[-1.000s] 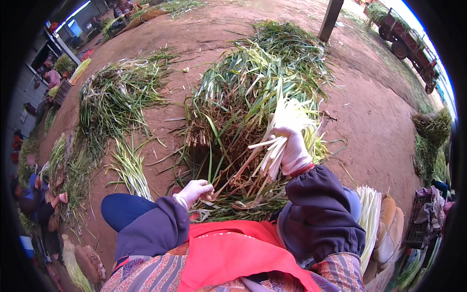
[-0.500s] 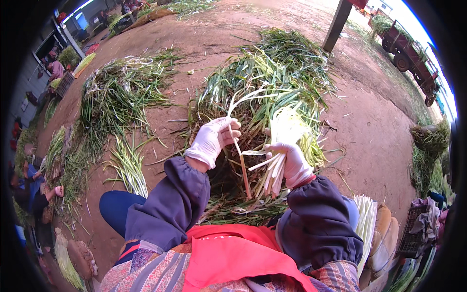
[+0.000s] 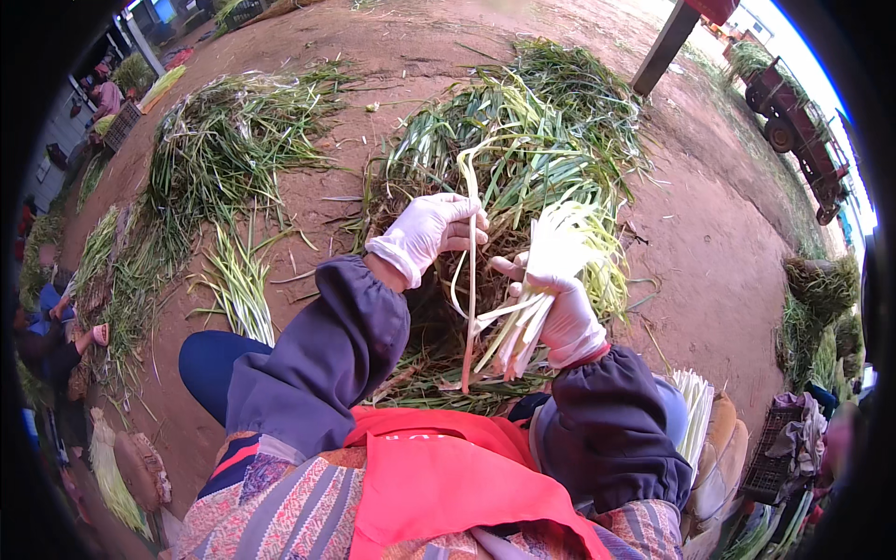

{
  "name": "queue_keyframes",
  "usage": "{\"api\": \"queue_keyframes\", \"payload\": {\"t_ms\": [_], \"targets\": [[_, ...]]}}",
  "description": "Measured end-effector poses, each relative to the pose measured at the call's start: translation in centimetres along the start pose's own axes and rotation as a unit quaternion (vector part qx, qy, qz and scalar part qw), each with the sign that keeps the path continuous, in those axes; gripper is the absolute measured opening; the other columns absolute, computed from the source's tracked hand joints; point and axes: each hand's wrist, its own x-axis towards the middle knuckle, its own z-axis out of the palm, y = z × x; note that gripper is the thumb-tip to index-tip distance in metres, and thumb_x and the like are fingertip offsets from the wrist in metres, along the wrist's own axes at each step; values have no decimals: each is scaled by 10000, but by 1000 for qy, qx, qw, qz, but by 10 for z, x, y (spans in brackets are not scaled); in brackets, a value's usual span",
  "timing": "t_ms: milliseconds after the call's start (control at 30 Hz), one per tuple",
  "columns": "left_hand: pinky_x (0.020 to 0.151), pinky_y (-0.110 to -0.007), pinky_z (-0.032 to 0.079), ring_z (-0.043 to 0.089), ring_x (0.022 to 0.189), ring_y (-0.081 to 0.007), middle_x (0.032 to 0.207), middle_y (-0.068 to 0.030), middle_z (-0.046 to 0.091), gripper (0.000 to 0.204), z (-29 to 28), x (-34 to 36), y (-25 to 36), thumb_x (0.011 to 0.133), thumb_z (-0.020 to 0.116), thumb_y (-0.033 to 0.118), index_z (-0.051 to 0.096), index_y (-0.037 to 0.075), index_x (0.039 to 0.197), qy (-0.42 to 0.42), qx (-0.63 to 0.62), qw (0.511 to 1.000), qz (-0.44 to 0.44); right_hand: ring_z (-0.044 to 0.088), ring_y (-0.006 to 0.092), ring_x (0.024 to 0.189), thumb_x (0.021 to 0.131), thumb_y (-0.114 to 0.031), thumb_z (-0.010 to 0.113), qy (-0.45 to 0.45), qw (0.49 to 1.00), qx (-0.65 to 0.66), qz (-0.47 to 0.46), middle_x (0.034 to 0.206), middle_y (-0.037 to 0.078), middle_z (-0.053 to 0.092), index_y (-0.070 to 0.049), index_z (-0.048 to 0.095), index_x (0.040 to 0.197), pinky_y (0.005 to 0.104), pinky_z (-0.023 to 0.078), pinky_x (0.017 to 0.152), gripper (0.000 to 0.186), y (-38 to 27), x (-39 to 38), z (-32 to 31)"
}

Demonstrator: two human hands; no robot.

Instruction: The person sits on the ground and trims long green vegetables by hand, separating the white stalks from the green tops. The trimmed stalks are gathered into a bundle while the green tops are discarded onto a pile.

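My left hand [image 3: 431, 233], in a thin pale glove, pinches one long leafy stalk [image 3: 471, 280] that looks like green garlic. The stalk hangs nearly upright, its pinkish base pointing down and its yellow-green leaf bending over at the top. A thin strip [image 3: 455, 287] curves loose beside it. In my gloved right hand [image 3: 571, 325] lies a bunch of pale stalks [image 3: 567, 235], yellow leaves pointing away and pinkish-white ends toward me. The thumb and a fingertip of that hand reach toward the single stalk, without clearly touching it. Beyond both hands rises a heap of green stalks [image 3: 523, 140].
A second heap [image 3: 224, 140] lies on the reddish ground at left, with a small pale bundle [image 3: 241, 289] nearer me. White stalks [image 3: 693, 406] rest by my right leg. A post [image 3: 665, 49], a red trailer [image 3: 793, 121] and a dark crate [image 3: 773, 453] stand to the right.
The single stalk now hangs straighter and its top leaf bends over. My left hand has moved slightly right. The right hand still holds the bunch, its finger stretched further toward the stalk.
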Motion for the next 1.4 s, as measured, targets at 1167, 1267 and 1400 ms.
{"api": "queue_keyframes", "payload": {"t_ms": [1167,1267,1400], "targets": [[602,-236,486,590,647,-91,793,-36,663,302,33,-28,-76,949,545,274,652,31,1093,-191,214,958,-12,608,172,733,840,-39,556,-52,964,239,-102,924,98,585,62,435,1194,296,561,659,388,-81,-26,-17],[569,-212,472,563,586,-75,763,-26,651,227,18,3,-91,922,592,190,673,22,1052,-38,384,923,-10,512,150,802,876,-36,562,-258,888,251,-285,943,62,500,70,300,1359,301,478,786,559,-140,-51,-37],[613,-262,496,640,654,-159,828,-86,689,203,36,39,-146,877,635,156,681,48,1042,-28,496,822,279,522,164,813,860,-102,618,-180,901,172,-356,912,41,531,21,331,1361,307,476,756,590,-146,-47,-55]]}}
